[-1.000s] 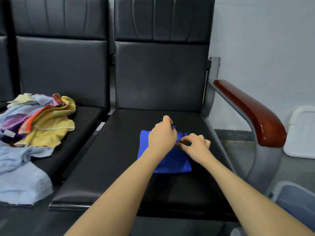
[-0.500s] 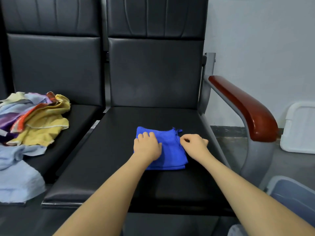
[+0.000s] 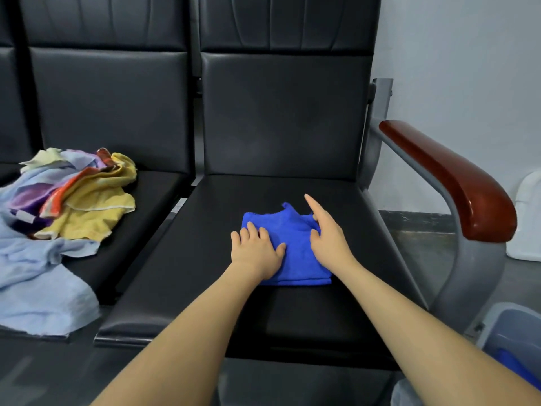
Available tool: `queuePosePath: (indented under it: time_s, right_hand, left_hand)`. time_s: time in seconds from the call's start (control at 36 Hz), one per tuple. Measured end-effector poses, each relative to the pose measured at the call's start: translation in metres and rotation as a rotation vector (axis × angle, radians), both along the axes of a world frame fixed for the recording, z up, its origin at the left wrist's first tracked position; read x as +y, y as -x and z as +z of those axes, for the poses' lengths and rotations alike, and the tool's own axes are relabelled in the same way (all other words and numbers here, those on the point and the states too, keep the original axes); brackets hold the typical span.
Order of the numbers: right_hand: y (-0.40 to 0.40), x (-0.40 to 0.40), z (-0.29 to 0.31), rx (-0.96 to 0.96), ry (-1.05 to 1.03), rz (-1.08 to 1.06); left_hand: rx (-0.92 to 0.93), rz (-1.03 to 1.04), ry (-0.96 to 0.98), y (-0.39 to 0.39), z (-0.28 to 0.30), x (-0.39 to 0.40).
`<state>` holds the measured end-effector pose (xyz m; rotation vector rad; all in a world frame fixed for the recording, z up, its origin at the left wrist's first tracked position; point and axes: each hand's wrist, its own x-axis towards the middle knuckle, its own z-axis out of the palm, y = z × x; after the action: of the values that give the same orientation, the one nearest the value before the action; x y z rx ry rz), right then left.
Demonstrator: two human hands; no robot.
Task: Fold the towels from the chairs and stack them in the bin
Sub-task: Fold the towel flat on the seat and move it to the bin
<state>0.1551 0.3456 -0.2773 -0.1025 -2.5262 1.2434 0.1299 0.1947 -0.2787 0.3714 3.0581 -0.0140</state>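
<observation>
A folded blue towel (image 3: 292, 253) lies on the black seat of the right-hand chair (image 3: 234, 303). My left hand (image 3: 254, 250) presses flat on the towel's left part with fingers spread. My right hand (image 3: 328, 235) rests on its right edge, fingers straight and pointing away from me. A pile of unfolded towels (image 3: 73, 206), yellow, orange, purple and light blue, sits on the left chair's seat. The grey-blue bin (image 3: 509, 341) shows at the lower right corner with something blue inside.
A red-brown wooden armrest (image 3: 450, 177) on a grey metal frame stands right of the seat. A white plastic lid or tub (image 3: 527, 224) leans against the wall at far right. Black chair backs rise behind both seats.
My left hand moved from pinching the towel's top to lying flat on its left part. My right hand uncurled from the right edge and now lies straight on the towel.
</observation>
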Motion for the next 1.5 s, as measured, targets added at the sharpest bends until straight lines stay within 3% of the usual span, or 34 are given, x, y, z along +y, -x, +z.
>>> queuePosePath:
  time_s: [0.11, 0.25, 0.39, 0.64, 0.94, 1.06, 1.17, 1.28, 1.5]
  right_hand:
    - [0.0, -0.005, -0.001, 0.009, -0.061, -0.152]
    - [0.001, -0.007, -0.007, -0.096, -0.303, -0.141]
    - [0.004, -0.005, -0.003, -0.3, -0.509, -0.244]
    - [0.005, -0.009, 0.001, -0.293, -0.547, -0.465]
    - [0.014, -0.028, 0.004, -0.434, -0.516, -0.307]
    - [0.008, -0.031, 0.006, -0.266, -0.472, -0.291]
    - [-0.001, -0.036, 0.02, -0.1, -0.177, -0.254]
    - [-0.007, -0.039, 0.038, 0.038, -0.211, -0.308]
    - [-0.039, -0.021, 0.089, 0.211, -0.274, -0.384]
  left_hand:
    - [0.008, -0.008, -0.015, 0.0, 0.001, -0.001]
    - [-0.004, -0.011, -0.033, -0.001, 0.001, -0.003]
    - [-0.008, -0.01, -0.053, 0.001, 0.001, -0.006]
    - [0.085, 0.121, -0.084, 0.002, 0.007, -0.017]
    - [0.105, 0.228, -0.139, 0.005, 0.006, -0.021]
    - [0.154, 0.226, -0.219, 0.004, 0.007, -0.022]
    - [0.186, 0.204, -0.375, 0.001, 0.016, -0.021]
    - [0.239, 0.178, -0.537, -0.005, 0.035, -0.018]
    - [0.437, 0.059, -0.499, -0.029, 0.082, 0.006]
